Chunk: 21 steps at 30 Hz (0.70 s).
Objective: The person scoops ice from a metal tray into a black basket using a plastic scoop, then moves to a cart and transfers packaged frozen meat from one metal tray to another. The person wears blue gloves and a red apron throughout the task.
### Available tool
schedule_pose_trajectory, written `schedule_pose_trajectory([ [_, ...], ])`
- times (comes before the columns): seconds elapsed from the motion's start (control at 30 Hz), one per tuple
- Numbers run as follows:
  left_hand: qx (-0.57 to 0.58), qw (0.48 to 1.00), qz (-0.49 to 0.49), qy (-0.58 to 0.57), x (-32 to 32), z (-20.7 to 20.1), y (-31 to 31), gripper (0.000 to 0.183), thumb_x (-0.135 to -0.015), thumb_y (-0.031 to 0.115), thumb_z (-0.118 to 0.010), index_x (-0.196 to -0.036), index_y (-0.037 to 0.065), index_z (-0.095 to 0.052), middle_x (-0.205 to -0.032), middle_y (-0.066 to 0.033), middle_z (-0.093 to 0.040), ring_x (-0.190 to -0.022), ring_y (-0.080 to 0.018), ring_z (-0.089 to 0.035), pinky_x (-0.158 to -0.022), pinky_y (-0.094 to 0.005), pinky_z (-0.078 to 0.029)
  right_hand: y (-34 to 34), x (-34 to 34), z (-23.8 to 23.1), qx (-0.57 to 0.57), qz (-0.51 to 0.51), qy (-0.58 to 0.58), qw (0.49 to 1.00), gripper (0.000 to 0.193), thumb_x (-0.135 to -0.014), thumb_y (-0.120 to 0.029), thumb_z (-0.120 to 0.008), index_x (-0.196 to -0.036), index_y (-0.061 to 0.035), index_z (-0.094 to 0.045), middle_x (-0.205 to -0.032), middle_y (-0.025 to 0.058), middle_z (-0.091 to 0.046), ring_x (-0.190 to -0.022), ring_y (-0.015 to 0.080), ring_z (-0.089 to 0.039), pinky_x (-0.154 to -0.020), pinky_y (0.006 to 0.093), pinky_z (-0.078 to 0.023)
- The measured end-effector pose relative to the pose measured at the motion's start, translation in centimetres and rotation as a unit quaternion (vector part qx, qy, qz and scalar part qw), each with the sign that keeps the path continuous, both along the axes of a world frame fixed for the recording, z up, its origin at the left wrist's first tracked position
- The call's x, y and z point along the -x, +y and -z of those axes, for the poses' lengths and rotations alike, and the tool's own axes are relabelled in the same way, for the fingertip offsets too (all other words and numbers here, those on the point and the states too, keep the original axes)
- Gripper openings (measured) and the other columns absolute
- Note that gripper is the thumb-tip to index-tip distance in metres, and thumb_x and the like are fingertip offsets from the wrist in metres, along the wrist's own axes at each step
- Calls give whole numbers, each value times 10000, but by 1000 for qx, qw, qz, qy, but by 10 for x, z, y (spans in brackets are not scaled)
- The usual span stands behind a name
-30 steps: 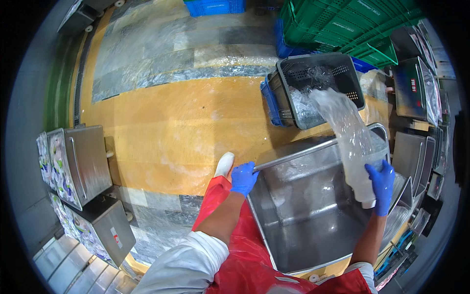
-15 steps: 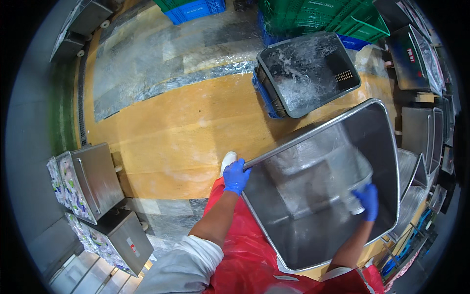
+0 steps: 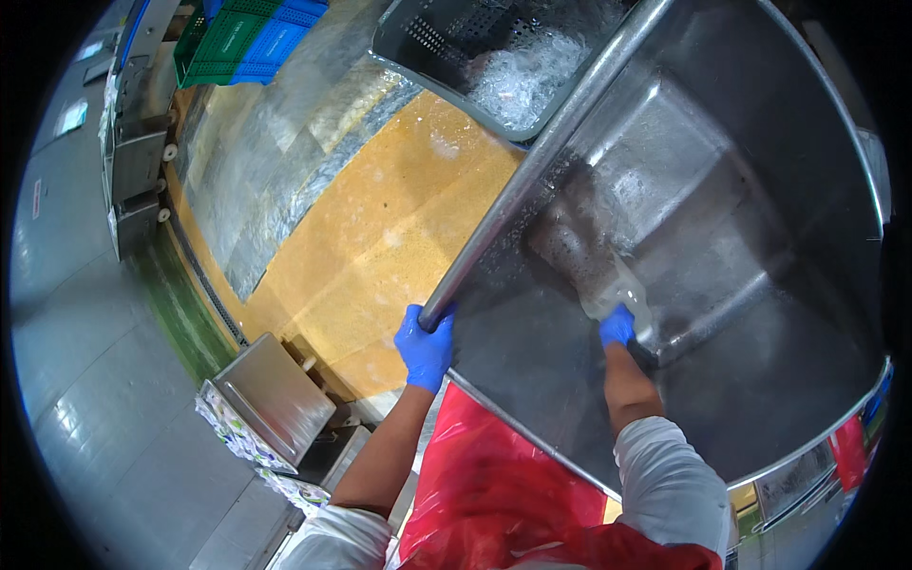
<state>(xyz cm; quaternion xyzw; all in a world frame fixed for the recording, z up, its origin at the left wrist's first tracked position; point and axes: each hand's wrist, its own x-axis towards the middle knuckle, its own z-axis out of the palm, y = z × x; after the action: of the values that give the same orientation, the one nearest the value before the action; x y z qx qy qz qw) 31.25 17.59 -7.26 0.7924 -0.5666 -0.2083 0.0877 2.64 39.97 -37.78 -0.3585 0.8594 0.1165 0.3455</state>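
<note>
My left hand, in a blue glove, is closed around the thick rim of a large grey metal tub at its near left corner. Reaching down inside the tub, my gloved right hand is wrapped around the near end of a translucent plastic scoop. The scoop lies low, tilted away from me, near the sunken, wet bottom of the tub. Its far end is blurred among splashing water, so I cannot tell how full it is. Fingers of the right hand are partly hidden.
Beyond the tub's rim stands a dark grey crate with frothy water in it. Green and blue crates are at the far left. Metal carts with packed bags stand at left. The yellow floor is wet.
The view has turned and the tub fills more of it. My right hand and the scoop have moved left within the tub. My left hand keeps its hold on the rim.
</note>
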Motion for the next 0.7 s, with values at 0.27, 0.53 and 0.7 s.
schedule_pose_trajectory([
  [0.27, -10, 999, 40, 8, 10, 1, -13, 402, -756, 342, -784, -740, 38, -523, -649, -172, -569, -555, -311, -555, -557, -395, -448, -93, -18, 32, 105, -124, 37, 986, 341, -827, -238, -592, -1102, -39, -624, -1087, 199, -644, -1058, 339, -608, -853, 433, -499],
  [0.53, -17, 999, 41, 14, -17, 6, -6, 348, -766, 385, -740, -779, 89, -557, -709, -133, -603, -665, -346, -590, -628, -453, -454, -148, 0, -238, 333, 74, -387, 857, 137, -766, -100, -657, -870, -14, -634, -837, 68, -664, -767, 206, -633, -679, 352, -498],
  [0.7, 30, 996, 83, 34, -16, 10, -5, 326, -761, 362, -732, -861, 104, -561, -747, -126, -619, -709, -323, -614, -648, -457, -469, -183, 8, -424, 256, 175, -311, 898, 266, -759, -68, -698, -1006, 15, -647, -907, 79, -668, -831, 130, -600, -729, 290, -480],
])
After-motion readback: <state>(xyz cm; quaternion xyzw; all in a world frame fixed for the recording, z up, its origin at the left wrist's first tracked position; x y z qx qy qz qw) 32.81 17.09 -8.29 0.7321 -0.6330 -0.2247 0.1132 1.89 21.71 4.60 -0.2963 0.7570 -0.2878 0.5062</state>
